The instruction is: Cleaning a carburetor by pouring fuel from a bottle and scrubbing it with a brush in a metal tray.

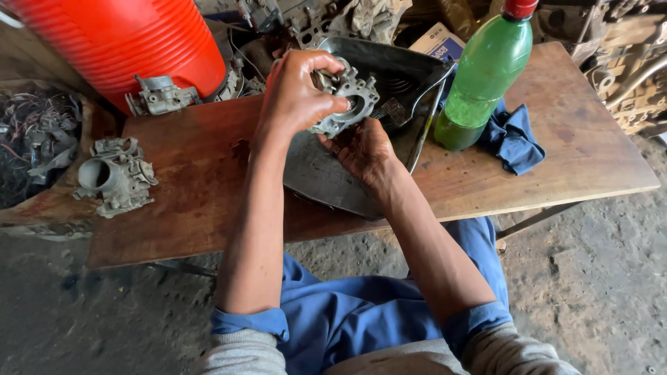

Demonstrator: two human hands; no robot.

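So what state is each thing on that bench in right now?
Carburettor body: held up over the tray in both hands.
Left hand: closed on its top.
Right hand: supporting it from below.
Dark metal tray: lying flat on the wooden table.
Green bottle: upright, red cap on.
Blue rag: crumpled.
Second carburettor: lying untouched at the left.

Rough auto-repair workshop, open dirt floor (590,278). Worn wooden table (577,139) carries greasy carburettor bodies (114,177), a dark metal tray (326,173), a blue rag (514,139) and a green plastic bottle (483,76); more engine parts (625,62) and a tangle of wires (35,139) are piled around it. Big orange ribbed container (132,42) stands at the back, and the person wears blue work overalls (347,319).
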